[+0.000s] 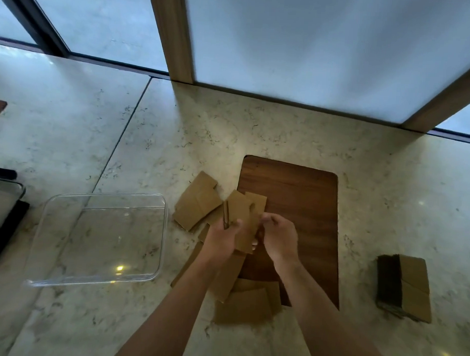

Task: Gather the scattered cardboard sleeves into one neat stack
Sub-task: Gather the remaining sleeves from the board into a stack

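Observation:
Several flat brown cardboard sleeves lie scattered on a marble counter. My left hand [222, 237] grips a small bunch of sleeves [241, 211] held above the left edge of a dark wooden board [303, 197]. My right hand [278, 239] is curled against the right side of that bunch, fingers bent on its edge. More loose sleeves [197, 203] lie to the left of the bunch. Others [246, 303] lie below my forearms, partly hidden by them. A thick stack of sleeves [409, 286] stands apart at the right.
A clear plastic container [99, 242] sits empty to the left of the sleeves. A dark tray or device [0, 221] lies at the far left edge. Frosted panels with wooden posts [170, 32] rise behind the counter.

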Motion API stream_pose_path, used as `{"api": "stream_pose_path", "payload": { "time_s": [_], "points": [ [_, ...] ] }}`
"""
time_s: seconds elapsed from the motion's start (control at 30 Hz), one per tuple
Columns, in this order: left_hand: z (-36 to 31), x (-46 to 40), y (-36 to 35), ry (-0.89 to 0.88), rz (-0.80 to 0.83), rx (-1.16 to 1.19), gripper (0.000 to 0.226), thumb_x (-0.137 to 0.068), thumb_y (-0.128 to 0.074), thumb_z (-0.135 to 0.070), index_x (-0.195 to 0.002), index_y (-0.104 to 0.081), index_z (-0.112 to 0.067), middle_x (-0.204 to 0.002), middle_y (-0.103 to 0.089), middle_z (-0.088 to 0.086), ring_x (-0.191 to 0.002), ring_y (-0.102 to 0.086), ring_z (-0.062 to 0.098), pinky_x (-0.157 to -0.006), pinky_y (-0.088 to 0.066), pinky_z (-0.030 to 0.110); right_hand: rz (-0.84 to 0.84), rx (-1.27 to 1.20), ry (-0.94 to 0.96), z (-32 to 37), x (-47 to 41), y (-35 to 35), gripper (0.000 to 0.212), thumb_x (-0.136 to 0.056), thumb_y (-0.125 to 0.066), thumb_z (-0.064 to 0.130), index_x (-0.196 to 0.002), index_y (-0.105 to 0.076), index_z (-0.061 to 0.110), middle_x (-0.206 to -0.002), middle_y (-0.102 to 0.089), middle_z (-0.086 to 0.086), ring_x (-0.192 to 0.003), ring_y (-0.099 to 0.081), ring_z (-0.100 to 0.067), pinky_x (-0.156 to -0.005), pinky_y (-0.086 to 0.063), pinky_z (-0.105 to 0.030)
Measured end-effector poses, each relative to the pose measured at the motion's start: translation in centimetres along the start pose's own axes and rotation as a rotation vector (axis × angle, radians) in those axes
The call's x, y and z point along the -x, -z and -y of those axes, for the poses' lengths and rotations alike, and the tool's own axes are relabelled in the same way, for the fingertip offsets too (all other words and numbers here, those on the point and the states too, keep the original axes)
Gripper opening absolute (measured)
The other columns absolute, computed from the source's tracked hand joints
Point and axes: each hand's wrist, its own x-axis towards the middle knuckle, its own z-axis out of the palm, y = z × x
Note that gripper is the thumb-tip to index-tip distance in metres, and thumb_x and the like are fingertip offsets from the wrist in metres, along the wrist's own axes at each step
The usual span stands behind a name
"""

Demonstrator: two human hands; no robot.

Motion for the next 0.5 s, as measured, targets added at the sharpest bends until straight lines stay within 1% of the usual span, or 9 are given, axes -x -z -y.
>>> {"api": "stream_pose_path", "payload": {
  "time_s": [0.03, 0.07, 0.13, 0.2, 0.27, 0.37, 0.4, 0.43, 0.5],
  "points": [
    [0.1, -0.2, 0.4, 0.036, -0.016, 0.097, 0.022, -0.105, -0.055, -0.034, -0.115, -0.073, -0.025, -0.100, -0.084, 0.009, -0.091, -0.082, 0.028, -0.087, -0.065, 0.051, -0.094, 0.104, 0.020, 0.3, -0.6, -0.6, 0.029, -0.101, -0.055, 0.032, -0.108, -0.073, 0.011, -0.098, -0.073, -0.002, -0.074, -0.061, -0.007, -0.064, -0.043, -0.020],
    [0.4, -0.3, 0.9, 0.066, -0.037, 0.192, 0.022, -0.106, -0.054, -0.030, -0.120, -0.069, -0.022, -0.100, -0.084, 0.011, -0.090, -0.082, 0.033, -0.087, -0.065, 0.056, -0.147, 0.218, 0.023, 0.6, -1.1, -1.2, 0.036, -0.098, -0.060, 0.039, -0.121, -0.066, 0.012, -0.112, -0.070, -0.003, -0.084, -0.062, -0.007, -0.069, -0.047, -0.020],
    [1.1, -0.4, 2.0, 0.077, -0.087, 0.280, 0.020, -0.107, -0.055, -0.024, -0.124, -0.064, -0.024, -0.098, -0.084, 0.011, -0.080, -0.081, 0.032, -0.081, -0.065, 0.055, -0.143, 0.433, 0.025, 0.5, -1.7, -2.6, 0.070, -0.084, -0.075, 0.052, -0.136, -0.050, 0.012, -0.127, -0.057, -0.006, -0.110, -0.059, -0.018, -0.089, -0.053, -0.032],
    [1.7, -0.1, 2.6, 0.057, -0.110, 0.289, 0.025, -0.104, -0.058, -0.023, -0.128, -0.062, -0.030, -0.092, -0.083, 0.004, -0.068, -0.075, 0.024, -0.070, -0.064, 0.047, -0.137, 0.531, 0.069, -0.1, -1.9, -3.5, 0.085, -0.075, -0.083, 0.052, -0.140, -0.044, 0.013, -0.133, -0.051, -0.009, -0.121, -0.053, -0.025, -0.100, -0.051, -0.041],
    [2.2, 0.4, 3.1, 0.037, -0.100, 0.323, 0.039, -0.103, -0.061, -0.021, -0.138, -0.056, -0.039, -0.088, -0.079, 0.001, -0.069, -0.070, 0.023, -0.069, -0.061, 0.047, -0.150, 0.527, 0.062, -0.7, -2.3, -3.1, 0.082, -0.074, -0.085, 0.049, -0.139, -0.046, 0.018, -0.134, -0.052, -0.010, -0.123, -0.051, -0.027, -0.100, -0.049, -0.041],
    [2.2, 1.2, 3.9, 0.035, -0.094, 0.373, 0.058, -0.101, -0.065, -0.007, -0.148, -0.048, -0.037, -0.108, -0.076, 0.011, -0.090, -0.066, 0.038, -0.090, -0.055, 0.063, -0.193, 0.581, -0.012, -1.9, -2.8, -0.8, 0.070, -0.074, -0.086, 0.045, -0.133, -0.055, 0.021, -0.133, -0.054, -0.010, -0.123, -0.051, -0.029, -0.100, -0.045, -0.042],
    [2.1, 1.3, 4.0, 0.036, -0.095, 0.374, 0.060, -0.099, -0.065, -0.001, -0.147, -0.049, -0.032, -0.115, -0.074, 0.016, -0.091, -0.067, 0.039, -0.087, -0.057, 0.061, -0.198, 0.605, -0.055, -2.1, -2.9, -0.1, 0.065, -0.076, -0.085, 0.041, -0.131, -0.058, 0.020, -0.134, -0.055, -0.011, -0.123, -0.050, -0.030, -0.100, -0.045, -0.044],
    [2.1, 1.6, 4.1, 0.029, -0.098, 0.382, 0.059, -0.097, -0.063, 0.006, -0.144, -0.052, -0.029, -0.116, -0.072, 0.021, -0.086, -0.070, 0.036, -0.078, -0.060, 0.055, -0.204, 0.635, -0.095, -2.2, -3.0, 0.6, 0.060, -0.079, -0.083, 0.038, -0.131, -0.059, 0.019, -0.134, -0.055, -0.013, -0.124, -0.050, -0.031, -0.100, -0.045, -0.045],
    [1.9, 2.0, 4.2, 0.020, -0.112, 0.392, 0.053, -0.098, -0.059, 0.011, -0.133, -0.057, -0.028, -0.109, -0.070, 0.024, -0.071, -0.071, 0.027, -0.060, -0.058, 0.043, -0.219, 0.618, -0.188, -2.2, -3.0, 1.4, 0.057, -0.085, -0.078, 0.034, -0.134, -0.056, 0.016, -0.137, -0.052, -0.015, -0.124, -0.049, -0.032, -0.100, -0.046, -0.047]
  ]
}}
